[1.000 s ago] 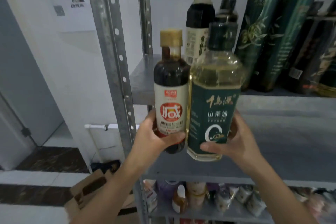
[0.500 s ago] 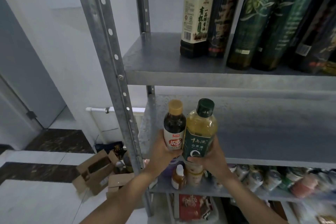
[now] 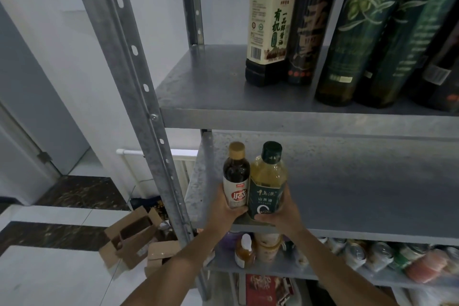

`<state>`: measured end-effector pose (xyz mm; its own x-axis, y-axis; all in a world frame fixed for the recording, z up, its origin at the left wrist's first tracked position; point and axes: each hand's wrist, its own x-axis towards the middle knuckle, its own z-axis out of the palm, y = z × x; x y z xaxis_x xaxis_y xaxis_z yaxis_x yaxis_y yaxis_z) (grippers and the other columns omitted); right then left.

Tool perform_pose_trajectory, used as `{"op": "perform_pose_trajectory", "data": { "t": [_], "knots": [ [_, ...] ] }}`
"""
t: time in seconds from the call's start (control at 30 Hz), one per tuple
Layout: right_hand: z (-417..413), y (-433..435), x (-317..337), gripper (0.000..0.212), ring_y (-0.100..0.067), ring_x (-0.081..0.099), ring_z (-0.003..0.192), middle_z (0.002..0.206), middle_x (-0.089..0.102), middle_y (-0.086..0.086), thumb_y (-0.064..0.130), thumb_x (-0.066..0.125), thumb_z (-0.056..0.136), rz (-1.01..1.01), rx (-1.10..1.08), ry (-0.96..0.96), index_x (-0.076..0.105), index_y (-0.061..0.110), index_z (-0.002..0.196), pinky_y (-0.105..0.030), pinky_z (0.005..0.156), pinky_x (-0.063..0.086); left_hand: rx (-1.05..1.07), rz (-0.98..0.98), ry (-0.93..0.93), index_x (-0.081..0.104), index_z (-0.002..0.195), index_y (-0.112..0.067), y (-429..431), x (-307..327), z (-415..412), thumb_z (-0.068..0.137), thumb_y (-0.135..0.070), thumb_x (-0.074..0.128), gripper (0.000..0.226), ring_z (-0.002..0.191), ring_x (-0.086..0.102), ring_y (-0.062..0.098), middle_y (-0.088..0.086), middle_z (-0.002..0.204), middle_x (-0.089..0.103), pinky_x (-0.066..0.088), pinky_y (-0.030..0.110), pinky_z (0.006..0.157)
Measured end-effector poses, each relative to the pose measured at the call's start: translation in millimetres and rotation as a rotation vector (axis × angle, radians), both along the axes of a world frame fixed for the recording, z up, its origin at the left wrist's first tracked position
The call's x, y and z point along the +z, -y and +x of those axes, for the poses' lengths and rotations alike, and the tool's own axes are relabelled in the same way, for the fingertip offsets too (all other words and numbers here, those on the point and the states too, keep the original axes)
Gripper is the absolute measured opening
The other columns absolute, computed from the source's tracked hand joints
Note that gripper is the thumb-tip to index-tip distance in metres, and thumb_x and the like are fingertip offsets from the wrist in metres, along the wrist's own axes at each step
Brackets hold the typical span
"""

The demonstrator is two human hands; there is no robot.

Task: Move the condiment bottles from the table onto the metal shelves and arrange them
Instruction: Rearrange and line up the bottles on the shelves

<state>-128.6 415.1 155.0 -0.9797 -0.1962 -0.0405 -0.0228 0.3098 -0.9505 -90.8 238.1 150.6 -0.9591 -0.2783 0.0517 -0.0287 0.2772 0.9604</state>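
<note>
2 bottle bases hidden: left hand (image 3: 227, 208), right hand (image 3: 285, 216) wrap them.

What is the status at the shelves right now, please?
Left hand grips soy sauce bottle; right hand grips oil bottle. Both at middle shelf front edge. Nothing in the way.

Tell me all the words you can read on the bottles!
"减" on the small dark bottle in the left hand.
"千岛源" and "山茶油" on the yellow oil bottle in the right hand.
"有机" and "一品鲜酱油" on the soy sauce bottle on the upper shelf.
All other print is too small or blurred.
</note>
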Motion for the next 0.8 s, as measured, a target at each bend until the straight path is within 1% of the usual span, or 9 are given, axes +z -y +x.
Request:
{"op": "perform_pose_trajectory", "data": {
  "t": [0.1,0.13,0.23,0.33,0.4,0.53,0.6,0.7,0.8],
  "knots": [
    [-14,1,1,0.102,-0.002,0.057,0.102,0.113,0.058,0.017,0.004,0.092,0.046,0.007,0.049,0.011,0.033,0.047,0.118,-0.01,0.075,0.048,-0.004,-0.027,0.005,0.037,0.117,-0.031,1,-2,-10,0.067,-0.011,0.083,0.071,0.1,0.053,-0.003,-0.018,0.109,0.055,0.044,0.004,0.08],
    [-19,1,2,0.104,-0.002,0.056,0.102,0.112,0.056,0.019,0.003,0.091,0.047,0.015,0.059,0.016,0.031,0.043,0.122,-0.009,0.076,0.046,-0.008,-0.036,0.011,0.036,0.118,-0.031,2,-3,-14,0.067,-0.013,0.083,0.072,0.103,0.053,0.0,-0.015,0.112,0.055,0.044,0.009,0.084],
    [-30,1,3,0.11,-0.013,0.055,0.111,0.115,0.055,0.015,0.007,0.092,0.045,0.046,0.087,0.019,0.028,0.036,0.13,-0.027,0.091,0.047,-0.021,-0.057,0.019,0.035,0.121,-0.031,6,-6,-24,0.066,-0.015,0.084,0.075,0.112,0.053,0.01,-0.007,0.12,0.057,0.044,0.026,0.097],
    [-37,2,7,0.113,-0.017,0.055,0.115,0.117,0.057,0.014,0.011,0.093,0.041,0.055,0.098,0.041,0.028,0.038,0.129,-0.044,0.098,0.047,-0.048,-0.046,0.035,0.034,0.123,-0.028,10,-6,-35,0.065,-0.011,0.084,0.078,0.116,0.053,0.013,-0.002,0.123,0.057,0.043,0.03,0.101],
    [-39,4,8,0.112,-0.018,0.055,0.116,0.116,0.057,0.014,0.012,0.093,0.042,0.051,0.105,0.045,0.028,0.039,0.129,-0.046,0.099,0.047,-0.047,-0.055,0.06,0.035,0.125,-0.026,13,-7,-41,0.064,-0.013,0.084,0.079,0.118,0.052,0.014,-0.001,0.125,0.057,0.042,0.033,0.102],
    [-47,5,0,0.121,-0.018,0.055,0.118,0.123,0.058,0.01,0.033,0.091,0.033,0.03,0.1,0.039,0.028,0.036,0.136,-0.05,0.098,0.047,-0.047,-0.098,0.08,0.036,0.127,-0.023,16,-10,-49,0.064,-0.016,0.085,0.079,0.118,0.053,0.016,-0.001,0.124,0.057,0.043,0.036,0.103],
    [-46,6,3,0.119,-0.017,0.055,0.118,0.123,0.057,0.01,0.03,0.092,0.035,0.032,0.109,0.032,0.028,0.035,0.135,-0.05,0.098,0.047,-0.042,-0.105,0.089,0.037,0.127,-0.023,17,-11,-50,0.064,-0.017,0.085,0.08,0.119,0.053,0.015,-0.002,0.124,0.057,0.043,0.036,0.103],
    [-42,6,11,0.115,-0.016,0.052,0.118,0.122,0.053,0.011,0.013,0.092,0.046,0.095,0.117,0.037,0.022,0.036,0.135,-0.047,0.101,0.045,-0.029,-0.124,0.107,0.037,0.127,-0.024,16,-8,-49,0.064,-0.019,0.085,0.079,0.119,0.052,0.015,-0.002,0.125,0.057,0.042,0.036,0.103],
    [-26,11,19,0.113,-0.022,0.043,0.128,0.137,0.042,0.001,0.021,0.09,0.054,0.174,0.083,0.005,0.017,0.029,0.14,-0.046,0.105,0.041,-0.019,-0.162,0.157,0.04,0.126,-0.015,11,1,-38,0.075,-0.015,0.077,0.063,0.119,0.052,0.02,0.005,0.126,0.058,0.041,0.029,0.099]
  ]
}}
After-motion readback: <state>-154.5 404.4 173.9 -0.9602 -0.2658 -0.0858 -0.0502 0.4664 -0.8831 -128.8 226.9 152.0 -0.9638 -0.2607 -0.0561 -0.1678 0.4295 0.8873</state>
